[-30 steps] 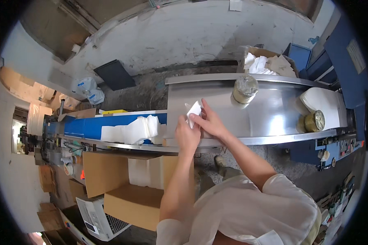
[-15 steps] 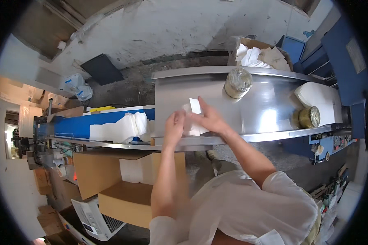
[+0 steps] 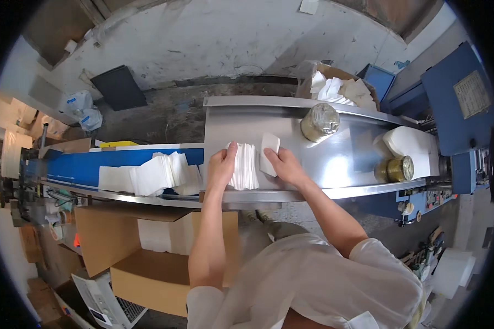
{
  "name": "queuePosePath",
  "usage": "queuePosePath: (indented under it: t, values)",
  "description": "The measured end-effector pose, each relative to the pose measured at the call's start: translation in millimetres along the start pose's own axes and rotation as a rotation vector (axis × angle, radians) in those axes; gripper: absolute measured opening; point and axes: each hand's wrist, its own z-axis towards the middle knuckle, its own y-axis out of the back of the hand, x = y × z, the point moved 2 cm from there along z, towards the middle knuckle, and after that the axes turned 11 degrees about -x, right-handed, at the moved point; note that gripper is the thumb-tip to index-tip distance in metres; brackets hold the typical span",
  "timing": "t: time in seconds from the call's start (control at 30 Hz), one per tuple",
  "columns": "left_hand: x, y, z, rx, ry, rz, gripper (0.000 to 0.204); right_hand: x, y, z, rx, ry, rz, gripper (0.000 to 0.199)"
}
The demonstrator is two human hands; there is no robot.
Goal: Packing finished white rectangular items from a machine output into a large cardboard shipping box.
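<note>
My left hand [image 3: 219,169] is closed round the left end of a thick bundle of white paper pieces [image 3: 243,167], which stand on edge, pressed side by side, on a metal tray [image 3: 291,151]. To its right, my right hand [image 3: 284,163] pinches a thinner white paper stack [image 3: 270,143] between thumb and fingers. A narrow gap separates the two. Further left, a fanned row of white paper pieces [image 3: 148,174] lies on a blue conveyor belt [image 3: 79,163]. What the papers are exactly cannot be made out.
A wrapped jar-like cylinder [image 3: 320,122] stands on the tray, and a similar cylinder [image 3: 399,168] lies near white sheets [image 3: 417,145] at its right end. Below the belt sits an open cardboard box [image 3: 148,274]. Beyond the tray, another carton holds loose white paper [image 3: 335,90].
My hands were close together and blurred over the paper; now they are apart. The thick bundle shows upright by my left hand, the thinner stack in my right. The whole view has shifted slightly.
</note>
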Motion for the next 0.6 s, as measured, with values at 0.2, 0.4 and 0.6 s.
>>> queuePosePath:
  t: [0.2, 0.4, 0.6]
  values:
    - [-16, -4, 0, 0.095, 0.000, -0.009, 0.062, -45, 8, -15, -0.112, -0.081, -0.109, 0.047]
    - [-33, -19, 12, 0.102, -0.102, 0.153, 0.056, -25, 26, -19, 0.029, -0.092, -0.105, 0.049]
    - [-19, -36, 28, 0.116, 0.022, 0.012, 0.039, 22, 51, -20, 0.192, -0.302, 0.133, 0.052]
